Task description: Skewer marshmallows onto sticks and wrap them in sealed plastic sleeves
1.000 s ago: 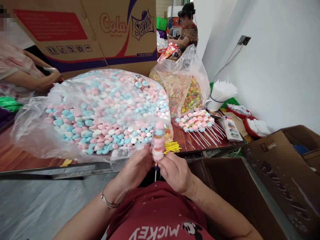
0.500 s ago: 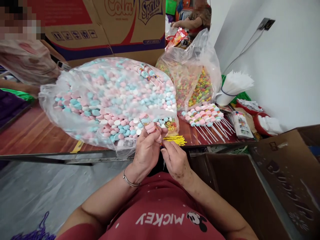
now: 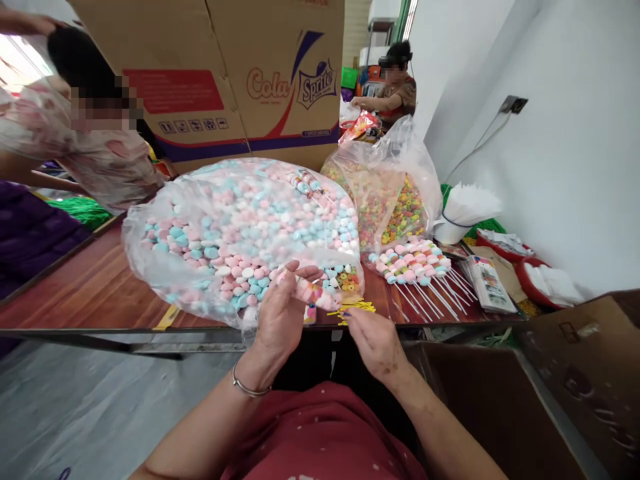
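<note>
Wrapped marshmallow skewer (image 3: 317,293), centre of frame: cradled by the left hand (image 3: 281,315), thumb and fingers parted; lower end pinched by the right hand's (image 3: 377,340) fingertips. Closing of that end is apparently in hand; steady support seems required next.

Skewer (image 3: 320,295) between hands (image 3: 281,317) (image 3: 379,343), ties (image 3: 364,307) seemingly behind

A large brown cardboard box printed in red and purple (image 3: 220,53) stands at the back; a dark rectangular socket (image 3: 513,105) sits on the plain white wall (image 3: 565,173)
</note>
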A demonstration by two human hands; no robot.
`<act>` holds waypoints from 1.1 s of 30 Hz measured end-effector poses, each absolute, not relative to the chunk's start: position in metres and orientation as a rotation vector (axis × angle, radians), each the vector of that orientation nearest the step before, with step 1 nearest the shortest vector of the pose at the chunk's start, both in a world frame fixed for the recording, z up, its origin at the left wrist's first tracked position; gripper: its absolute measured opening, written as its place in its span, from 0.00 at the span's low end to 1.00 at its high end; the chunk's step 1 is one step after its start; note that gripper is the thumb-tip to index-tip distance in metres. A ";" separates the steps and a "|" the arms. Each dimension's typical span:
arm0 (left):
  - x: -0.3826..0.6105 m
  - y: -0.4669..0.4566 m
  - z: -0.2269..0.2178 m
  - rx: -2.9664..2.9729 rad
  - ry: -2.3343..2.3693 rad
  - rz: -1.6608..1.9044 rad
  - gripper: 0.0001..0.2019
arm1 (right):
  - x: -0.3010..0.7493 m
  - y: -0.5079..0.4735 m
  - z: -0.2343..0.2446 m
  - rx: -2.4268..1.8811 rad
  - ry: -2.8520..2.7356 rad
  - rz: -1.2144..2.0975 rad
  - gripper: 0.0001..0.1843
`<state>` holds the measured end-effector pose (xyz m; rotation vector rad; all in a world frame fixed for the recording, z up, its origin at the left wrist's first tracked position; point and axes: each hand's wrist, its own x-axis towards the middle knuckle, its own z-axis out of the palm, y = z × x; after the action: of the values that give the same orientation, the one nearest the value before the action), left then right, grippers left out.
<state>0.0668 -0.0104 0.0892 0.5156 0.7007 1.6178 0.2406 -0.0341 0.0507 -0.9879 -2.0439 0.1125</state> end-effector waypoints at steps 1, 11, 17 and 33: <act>0.064 -0.010 0.086 0.513 0.720 1.617 0.23 | 0.247 -0.026 0.054 -1.025 -2.003 0.096 0.15; 0.064 -0.038 0.042 0.740 0.937 1.277 0.13 | 0.211 0.137 0.163 -1.790 -2.111 -0.257 0.19; 0.057 -0.048 0.018 0.855 0.879 1.176 0.15 | 0.159 0.210 0.172 -1.791 -2.242 -0.222 0.18; 0.058 -0.052 0.024 0.919 0.800 0.892 0.14 | 0.298 0.125 0.126 -1.444 -1.942 -0.093 0.11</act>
<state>0.0576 -0.0518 0.0240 0.9188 0.7995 0.8918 0.2976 0.1254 0.1260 -1.4444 -1.9418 -0.0935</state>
